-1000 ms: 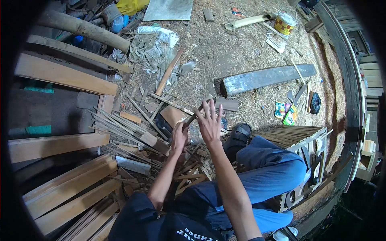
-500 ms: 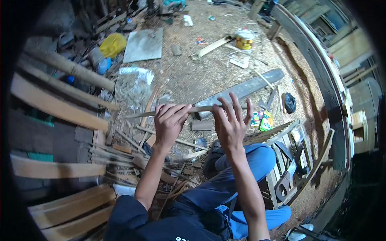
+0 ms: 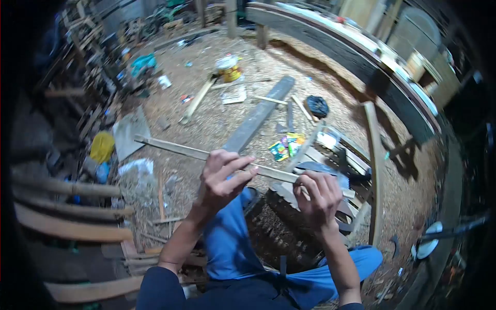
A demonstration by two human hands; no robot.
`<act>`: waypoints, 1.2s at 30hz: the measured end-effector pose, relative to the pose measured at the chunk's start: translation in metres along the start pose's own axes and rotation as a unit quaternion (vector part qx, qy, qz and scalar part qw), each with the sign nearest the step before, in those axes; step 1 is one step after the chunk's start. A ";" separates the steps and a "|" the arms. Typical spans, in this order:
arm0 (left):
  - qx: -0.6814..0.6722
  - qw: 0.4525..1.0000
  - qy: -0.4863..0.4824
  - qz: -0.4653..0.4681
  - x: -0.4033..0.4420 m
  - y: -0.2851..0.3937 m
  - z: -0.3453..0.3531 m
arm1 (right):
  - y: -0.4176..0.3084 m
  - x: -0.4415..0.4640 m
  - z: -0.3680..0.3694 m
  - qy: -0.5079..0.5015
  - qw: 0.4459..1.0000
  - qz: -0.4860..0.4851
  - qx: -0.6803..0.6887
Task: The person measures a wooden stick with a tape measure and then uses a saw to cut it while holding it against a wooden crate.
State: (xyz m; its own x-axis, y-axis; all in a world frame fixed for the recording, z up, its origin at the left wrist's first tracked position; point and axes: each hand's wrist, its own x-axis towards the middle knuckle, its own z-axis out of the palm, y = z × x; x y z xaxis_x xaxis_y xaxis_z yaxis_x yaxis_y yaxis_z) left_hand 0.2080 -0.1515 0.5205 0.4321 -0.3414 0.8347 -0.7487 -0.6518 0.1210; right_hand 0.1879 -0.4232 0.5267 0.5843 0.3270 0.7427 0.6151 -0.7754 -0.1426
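A thin wooden strip (image 3: 276, 173) is stretched across the view, held up in front of my knees. My left hand (image 3: 223, 178) is wrapped round it near the middle, with the strip's far end reaching out to the upper left. Close to the strip's right end, my right hand (image 3: 318, 196) has its fingers curled round it. The strip tilts down to the right. Beyond the hands a long dark plank (image 3: 261, 116) lies on the ground.
A slatted wooden crate (image 3: 356, 160) with tools stands right of my legs. Colourful packets (image 3: 287, 145), a black plastic bag (image 3: 317, 106) and a yellow bucket (image 3: 229, 68) lie farther out. Curved wooden pieces (image 3: 77, 228) are at the left. A heavy beam (image 3: 330, 46) crosses the upper right.
The view has turned to the right. Both hands and the strip have swung toward the crate side, and the right hand's spread fingers have closed round the strip.
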 end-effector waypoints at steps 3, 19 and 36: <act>-0.080 0.994 -0.056 0.052 0.044 0.021 0.055 | 0.037 -0.034 -0.023 0.004 0.997 0.073 0.023; -0.249 0.934 -0.223 0.130 0.010 0.062 0.233 | 0.085 -0.165 -0.066 -0.099 0.879 0.455 0.103; -0.119 0.962 -0.205 -0.136 0.031 0.029 0.218 | 0.069 -0.186 -0.025 -0.041 0.740 0.585 0.329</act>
State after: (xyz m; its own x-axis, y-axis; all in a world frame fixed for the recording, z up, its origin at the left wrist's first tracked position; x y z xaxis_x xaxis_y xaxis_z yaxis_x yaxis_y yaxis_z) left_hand 0.3093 -0.3287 0.4325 0.7540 -0.4499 0.4786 -0.6524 -0.5980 0.4656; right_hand 0.1083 -0.5511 0.3953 0.9346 -0.3072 -0.1794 -0.2286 -0.1323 -0.9645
